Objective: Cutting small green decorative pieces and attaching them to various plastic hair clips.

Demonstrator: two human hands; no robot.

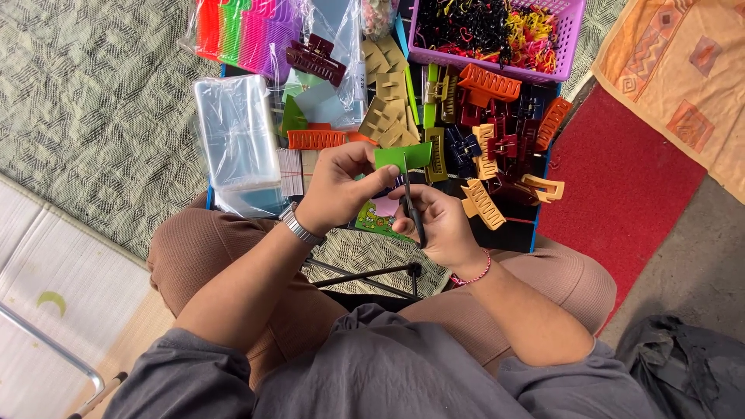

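Note:
My left hand point(337, 186) pinches a green hair claw clip point(403, 157) by its left side, holding it up above my lap. My right hand point(442, 225) grips a thin black tool point(413, 209) whose tip points up at the underside of the green clip. Just beyond my hands lies a pile of hair claw clips point(489, 132) in orange, tan, maroon, dark blue and green on a dark tray. A metal watch sits on my left wrist and a pink bead bracelet on my right.
A purple basket point(570, 35) of black, yellow and pink small clips stands at the back. Clear plastic bags point(237, 140) lie left of the pile, bagged coloured combs point(240, 31) behind them. A green patterned mat point(93, 101) is left, a red mat point(621, 178) right.

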